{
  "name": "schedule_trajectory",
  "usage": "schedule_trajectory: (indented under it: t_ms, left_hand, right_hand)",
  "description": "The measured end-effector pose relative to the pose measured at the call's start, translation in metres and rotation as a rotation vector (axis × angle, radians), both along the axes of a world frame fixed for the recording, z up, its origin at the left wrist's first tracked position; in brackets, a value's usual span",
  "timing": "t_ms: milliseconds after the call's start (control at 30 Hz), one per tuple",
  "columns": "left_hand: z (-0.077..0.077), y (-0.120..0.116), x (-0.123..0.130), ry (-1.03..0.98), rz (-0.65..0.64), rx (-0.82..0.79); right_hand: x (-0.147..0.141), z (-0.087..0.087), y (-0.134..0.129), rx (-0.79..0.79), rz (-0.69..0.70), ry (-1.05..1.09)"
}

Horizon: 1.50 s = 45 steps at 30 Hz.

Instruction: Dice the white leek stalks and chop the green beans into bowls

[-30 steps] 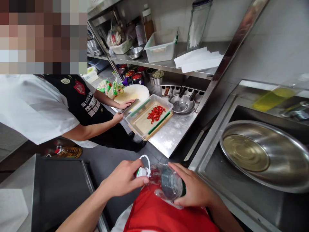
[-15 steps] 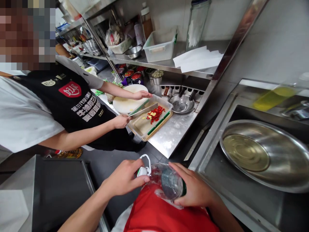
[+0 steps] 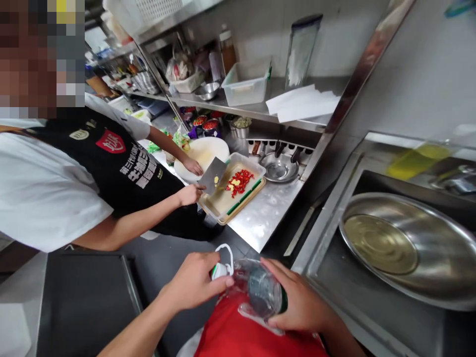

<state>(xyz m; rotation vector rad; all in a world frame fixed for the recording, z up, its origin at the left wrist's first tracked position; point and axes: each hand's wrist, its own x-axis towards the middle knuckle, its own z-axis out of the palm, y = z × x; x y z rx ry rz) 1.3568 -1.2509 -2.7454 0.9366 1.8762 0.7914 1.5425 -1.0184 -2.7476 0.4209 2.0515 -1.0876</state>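
Observation:
A clear plastic bottle (image 3: 256, 287) lies on its side in front of the red apron (image 3: 238, 332). Around the body of the bottle, near its base, my right hand (image 3: 303, 297) is wrapped. My left hand (image 3: 199, 282) grips the white cap (image 3: 220, 270) at the neck, thumb on one side and curled fingers on the other. A white loop handle (image 3: 226, 248) sticks up from the neck. Whether the cap is fully screwed on, I cannot tell. Some of the cap is hidden behind my left fingers.
A co-worker (image 3: 122, 163) holds a cleaver (image 3: 214, 176) over a plastic tray (image 3: 211, 210) with chopped red peppers (image 3: 240, 182). To my right, a large steel basin (image 3: 439, 238) holds yellowish liquid. A dark metal counter (image 3: 85, 297) stands at left, a steel shelf (image 3: 256, 111) ahead.
The co-worker's cleaver has tilted, showing its broad face, and their other hand has moved from the tray to the round white board. My hands keep the same hold on the bottle.

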Motion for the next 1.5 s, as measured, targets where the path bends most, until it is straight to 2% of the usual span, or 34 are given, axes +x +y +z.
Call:
schedule_trajectory:
  t_ms: [167,267,367,467,600,667,733,1033,1167,1367,1500]
  left_hand:
    - [-0.012,-0.005,0.001,0.002,0.019,0.016]
    - [-0.010,-0.005,0.000,0.028,0.032,0.080]
    - [-0.012,-0.002,0.004,0.126,0.075,0.118]
    - [-0.016,0.000,0.010,0.306,0.126,0.142]
    - [-0.014,0.001,0.007,0.496,0.118,0.395]
    - [-0.011,0.002,0.002,0.509,0.080,0.524]
    - [-0.009,0.002,-0.003,0.494,0.060,0.577]
    - [-0.007,-0.017,-0.006,0.434,0.081,0.460]
    - [-0.005,-0.032,-0.008,0.401,0.105,0.335]
    - [-0.012,-0.075,-0.013,0.387,0.228,0.085]
    - [-0.022,-0.110,-0.017,0.476,0.335,0.004]
  right_hand:
    - [-0.005,0.000,-0.005,0.023,-0.015,-0.127]
    - [-0.005,0.000,-0.003,-0.018,-0.005,-0.042]
    - [-0.002,-0.005,-0.001,-0.016,-0.023,0.042]
    - [0.000,-0.010,-0.003,-0.009,-0.028,0.022]
    - [-0.006,-0.009,-0.007,-0.046,0.010,0.023]
    - [-0.010,-0.009,-0.009,-0.054,0.030,0.061]
    - [-0.012,-0.011,-0.011,-0.058,0.042,0.079]
    - [-0.022,-0.029,-0.022,-0.224,0.055,0.062]
    - [-0.032,-0.042,-0.034,-0.301,0.063,0.037]
    - [-0.057,-0.063,-0.067,-0.279,0.119,0.015]
    - [-0.080,-0.070,-0.098,-0.240,0.159,-0.011]
